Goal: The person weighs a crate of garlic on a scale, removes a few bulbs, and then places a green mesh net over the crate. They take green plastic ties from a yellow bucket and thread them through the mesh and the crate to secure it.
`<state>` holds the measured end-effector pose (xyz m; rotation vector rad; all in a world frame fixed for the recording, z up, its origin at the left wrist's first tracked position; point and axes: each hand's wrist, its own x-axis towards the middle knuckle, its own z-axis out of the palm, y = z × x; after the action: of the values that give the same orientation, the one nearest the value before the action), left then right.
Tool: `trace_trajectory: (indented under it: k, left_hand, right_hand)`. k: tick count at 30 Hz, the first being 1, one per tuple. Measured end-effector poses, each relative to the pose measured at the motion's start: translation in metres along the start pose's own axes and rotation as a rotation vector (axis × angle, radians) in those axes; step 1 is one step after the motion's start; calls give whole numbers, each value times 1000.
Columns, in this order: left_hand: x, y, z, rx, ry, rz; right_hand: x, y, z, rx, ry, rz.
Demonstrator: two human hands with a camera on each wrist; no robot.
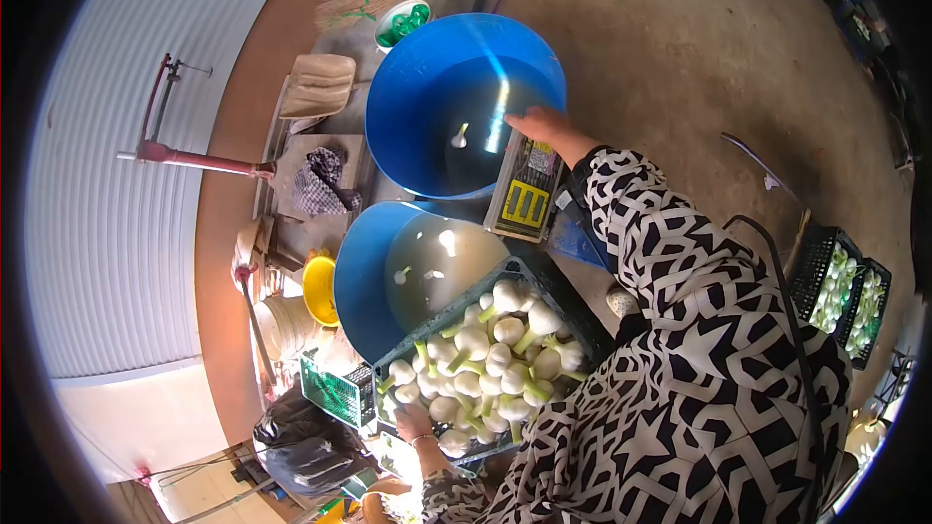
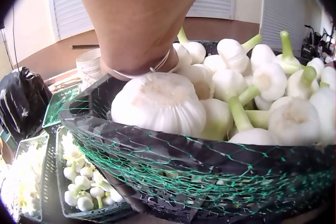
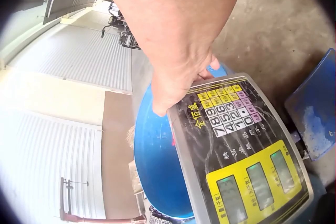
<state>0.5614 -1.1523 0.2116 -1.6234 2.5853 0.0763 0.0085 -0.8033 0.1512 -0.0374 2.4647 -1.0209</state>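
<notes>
A black crate (image 1: 573, 309) full of white garlic bulbs (image 1: 472, 342) with green stems stands tilted at the blue tubs. My left hand (image 1: 413, 422) is at its lower left edge among bulbs; in the left wrist view a large bulb (image 2: 159, 106) and the netted crate rim (image 2: 136, 134) hide the fingers. The scale's display panel (image 1: 525, 196) stands beside the far tub. At the panel's far end my right hand (image 1: 546, 126) grips its edge, thumb on the tub side, as the right wrist view shows the hand (image 3: 181, 79) above the keypad (image 3: 228, 109).
The far blue tub (image 1: 408, 68) holds water and one floating bulb (image 1: 460, 136); the near tub (image 1: 361, 281) holds cloudy water. A yellow basin (image 1: 318, 289), a dustpan (image 1: 318, 85) and a checked cloth (image 1: 325, 181) lie left. More garlic crates (image 1: 843, 293) stand right.
</notes>
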Motion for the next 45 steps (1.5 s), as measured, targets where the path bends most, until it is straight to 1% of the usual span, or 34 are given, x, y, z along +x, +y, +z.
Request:
trace_trajectory:
  k: [1,2,3,4,6,7,8,10,13,15,17,22,24,27,29,31,33,36,38,40,42,43,45]
  left_hand:
    - [0,1,-2,9,-1,2]
    - [0,1,-1,7,10,2]
    - [-1,0,0,3,21,1]
    - [0,-2,6,12,75,-2]
    - [5,-14,17,13,88,26]
    - [8,-19,20,6,101,52]
    - [5,-12,14,29,79,21]
    - [7,-16,17,28,101,39]
    - [5,-15,16,25,130,70]
    - [5,-14,16,24,134,84]
    - [7,-14,16,53,90,46]
    - [6,-13,17,52,103,40]
    - [6,-15,18,44,105,39]
    - [10,-15,17,42,83,26]
    - [11,-17,15,36,-2,-6]
    - [12,-19,17,44,11,-1]
    - [12,-21,18,51,27,6]
    - [8,-12,12,37,26,14]
    - [7,-8,8,22,-34,-28]
    - [4,-5,6,11,-12,-13]
    - [2,-5,5,3,11,6]
    - [3,-7,6,-20,40,26]
    - [8,-14,13,-38,67,53]
  right_hand:
    - [6,2,4,6,-4,6]
    - [20,11,18,20,81,-56]
    - [24,11,22,34,168,-120]
    - [27,13,23,38,164,-115]
    - [24,9,20,9,99,-49]
    - [23,9,19,12,97,-45]
    - [24,10,19,10,83,-53]
    - [23,10,19,9,67,-61]
    - [8,4,14,2,93,-34]
    - [-4,0,10,-12,188,-62]
    - [-9,-3,4,-37,175,-56]
    - [-9,-7,2,-75,149,-31]
    - [-7,-6,2,-79,105,12]
    - [-4,-3,2,-46,67,12]
    - [-3,0,2,-21,54,6]
    - [-4,0,1,6,42,0]
    - [-1,-1,2,-23,22,37]
    - [-4,-1,0,-9,24,40]
    - [-3,-1,0,-11,15,62]
    - [-4,-1,4,-11,4,85]
    - [-11,-4,6,7,123,48]
    - [-13,-4,5,10,123,51]
    - [-18,-3,4,55,198,-9]
